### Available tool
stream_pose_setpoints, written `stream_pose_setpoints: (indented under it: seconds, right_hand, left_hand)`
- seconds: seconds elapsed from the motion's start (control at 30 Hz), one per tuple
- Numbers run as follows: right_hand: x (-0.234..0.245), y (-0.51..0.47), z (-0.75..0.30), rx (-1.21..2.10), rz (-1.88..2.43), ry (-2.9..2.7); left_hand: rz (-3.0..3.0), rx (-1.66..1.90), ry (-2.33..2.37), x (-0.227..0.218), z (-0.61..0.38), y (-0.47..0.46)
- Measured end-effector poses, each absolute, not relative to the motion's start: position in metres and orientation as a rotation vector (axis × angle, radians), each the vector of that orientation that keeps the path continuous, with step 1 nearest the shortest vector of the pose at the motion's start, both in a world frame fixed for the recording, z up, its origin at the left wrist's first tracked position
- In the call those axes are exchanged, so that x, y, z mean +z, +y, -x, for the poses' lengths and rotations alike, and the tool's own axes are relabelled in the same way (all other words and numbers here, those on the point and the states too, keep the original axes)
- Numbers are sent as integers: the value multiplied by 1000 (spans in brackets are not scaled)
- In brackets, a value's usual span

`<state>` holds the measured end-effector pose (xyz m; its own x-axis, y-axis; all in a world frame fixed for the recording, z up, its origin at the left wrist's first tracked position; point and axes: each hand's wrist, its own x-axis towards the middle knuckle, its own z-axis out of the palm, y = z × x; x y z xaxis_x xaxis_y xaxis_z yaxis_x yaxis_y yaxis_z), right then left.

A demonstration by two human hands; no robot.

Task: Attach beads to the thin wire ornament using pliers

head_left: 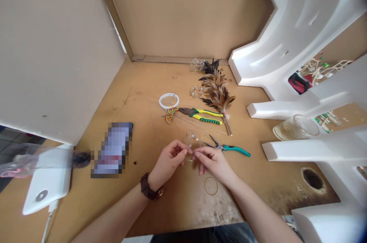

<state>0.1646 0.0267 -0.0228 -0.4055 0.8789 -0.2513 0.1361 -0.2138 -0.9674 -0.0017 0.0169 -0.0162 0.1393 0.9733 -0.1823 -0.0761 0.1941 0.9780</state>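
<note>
L hand (168, 160) & R hand (212, 163) close together, fingertips (183, 152) pinching fine clear wire (189, 147) w/ small beads above wooden bench top (143, 82), prob. so thin strand can't slip, teal-handled pliers (229, 148) just beside R hand, in easy reach.

A tan board workbench (137, 82) is marked with dark scorching around a round hole (313, 179). Brown-and-black feathers bound to a stick (216, 90) are laid towards the back, beside a white wire coil (169, 94) and yellow-and-green-handled pliers (208, 116). A tangle of coloured wires (169, 115) is left at the pliers' jaws. Teal-handled pliers (233, 150) are placed nearer the front, while a thin rubber band (204, 186), a pixelated phone (111, 150) and a glass tumbler (296, 127) are set further out.
</note>
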Motion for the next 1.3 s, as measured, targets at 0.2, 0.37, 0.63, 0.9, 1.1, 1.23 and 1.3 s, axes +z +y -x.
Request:
stream_pose_setpoints:
  seconds: [0.2,0.37,0.63,0.9,1.1,1.23,1.3]
  right_hand:
    - [-23,26,-160,1835,1186,-1269]
    - [-24,22,-158,1676,1179,-1349]
    - [-15,23,-158,1908,1116,-1201]
    - [-9,17,-156,2034,1084,-1239]
    - [-5,3,-154,1976,1130,-1280]
    - [-3,-11,-154,1933,1108,-1253]
    - [-1,-18,-156,1885,1099,-1214]
  left_hand:
    - [-1101,1039,1122,-16,2,14]
    - [-1086,1068,1153,-13,1,14]
    - [-969,1112,1102,-14,3,16]
    - [-792,1086,955,-14,7,18]
    - [-696,1081,814,-8,5,16]
    - [-734,1082,803,-6,3,14]
    - [-718,1085,812,-5,2,13]
